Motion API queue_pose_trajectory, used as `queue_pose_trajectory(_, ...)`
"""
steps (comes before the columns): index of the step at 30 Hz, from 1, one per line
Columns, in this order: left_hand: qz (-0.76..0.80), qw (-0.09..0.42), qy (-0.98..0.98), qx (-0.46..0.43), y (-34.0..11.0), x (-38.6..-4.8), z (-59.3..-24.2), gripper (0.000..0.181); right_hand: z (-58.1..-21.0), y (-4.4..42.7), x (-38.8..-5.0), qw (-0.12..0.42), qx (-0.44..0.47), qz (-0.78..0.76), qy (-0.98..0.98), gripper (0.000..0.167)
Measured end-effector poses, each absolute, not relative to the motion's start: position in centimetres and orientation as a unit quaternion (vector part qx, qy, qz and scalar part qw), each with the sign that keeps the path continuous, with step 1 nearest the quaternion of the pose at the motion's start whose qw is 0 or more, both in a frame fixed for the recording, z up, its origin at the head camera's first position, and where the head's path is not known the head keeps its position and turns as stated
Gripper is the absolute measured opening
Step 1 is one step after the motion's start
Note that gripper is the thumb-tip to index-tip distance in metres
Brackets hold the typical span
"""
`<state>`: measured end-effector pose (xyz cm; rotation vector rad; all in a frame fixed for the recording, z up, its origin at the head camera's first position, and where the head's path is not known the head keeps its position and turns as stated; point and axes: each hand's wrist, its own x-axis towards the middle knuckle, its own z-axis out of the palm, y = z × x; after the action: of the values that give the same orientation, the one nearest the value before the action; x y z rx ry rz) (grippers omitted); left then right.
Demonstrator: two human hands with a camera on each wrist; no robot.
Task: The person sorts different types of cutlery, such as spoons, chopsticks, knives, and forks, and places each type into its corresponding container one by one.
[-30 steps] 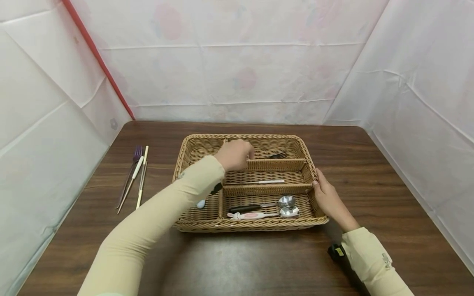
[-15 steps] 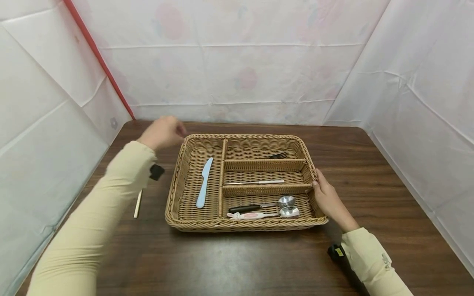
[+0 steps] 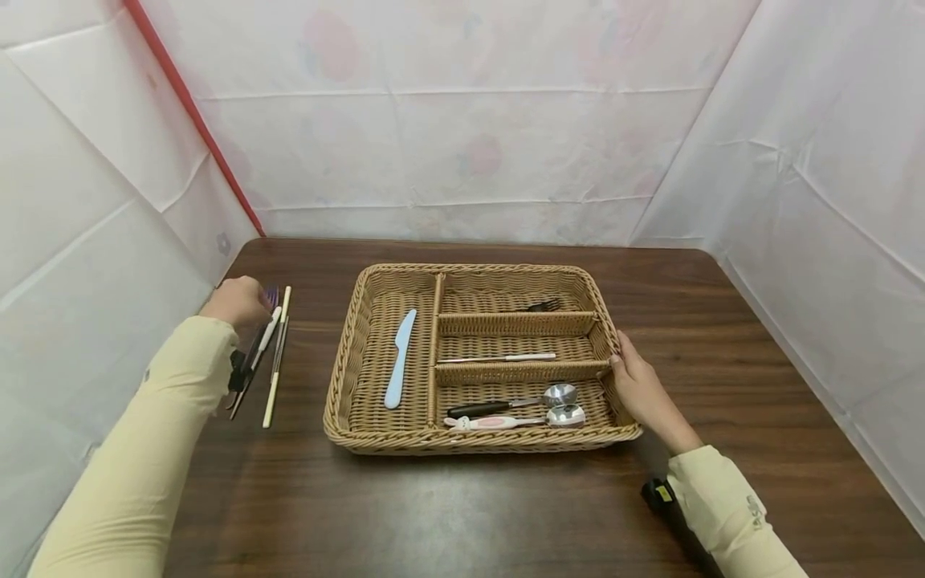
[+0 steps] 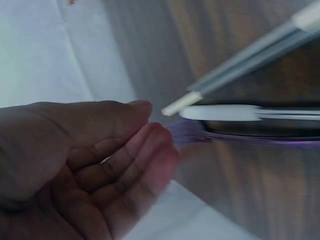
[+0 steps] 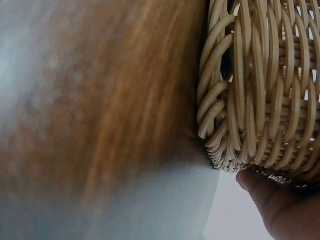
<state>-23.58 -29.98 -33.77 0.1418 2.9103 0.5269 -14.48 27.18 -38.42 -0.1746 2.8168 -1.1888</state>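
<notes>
Currently your hands are well apart. Your left hand (image 3: 237, 302) is at the table's left side, fingers loosely bent, nothing seen in them. Its fingertips lie just beside the tines of the purple fork (image 4: 186, 131); contact cannot be told. Alongside the fork: a white-handled utensil (image 4: 225, 112) and some cream-ended utensils (image 3: 270, 401), bunched close, count unclear. Overhead, your left sleeve (image 3: 144, 449) and a black wrist device (image 3: 237, 371) cut across, covering part of the bunch.

Your right hand (image 3: 643, 389) grips the right rim of the wicker basket (image 3: 491, 441), thumb over the edge. Basket sits mid-table, its left wall between the bunch and the compartments; a long divider (image 3: 434, 345) splits it. Left compartment: light-blue knife (image 3: 400, 353). Right side, back to front: dark fork (image 3: 543, 305); white-ended utensil (image 3: 527, 356) against the divider; black-handled spoon (image 3: 480, 409) beside a rabbit-topped spoon (image 3: 499, 421).

White sheeting (image 3: 87, 241) walls the dark wooden table (image 3: 448, 514), close on your left hand's outer side; red strip (image 3: 195, 120) up the back-left corner.
</notes>
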Motion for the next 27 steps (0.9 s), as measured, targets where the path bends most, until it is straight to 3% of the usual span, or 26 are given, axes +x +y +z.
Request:
queue_pose_trajectory(11, 0.172, 0.134, 0.976, 0.009, -30.5, -22.8, -36.3, 0.018, -38.5, 27.1, -14.5, 0.030, -0.054, -0.384, 0.921, 0.053)
queue_pose_trajectory(15, 0.165, 0.116, 0.979, 0.010, -30.3, -22.7, -36.7, 0.025, -38.4, 27.1, -14.5, 0.031, -0.054, -0.384, 0.921, 0.053)
queue_pose_trajectory(27, 0.165, 0.084, 0.983, -0.007, -30.2, -22.9, -37.6, 0.012, -38.6, 27.2, -14.5, 0.031, -0.054, -0.386, 0.920, 0.053)
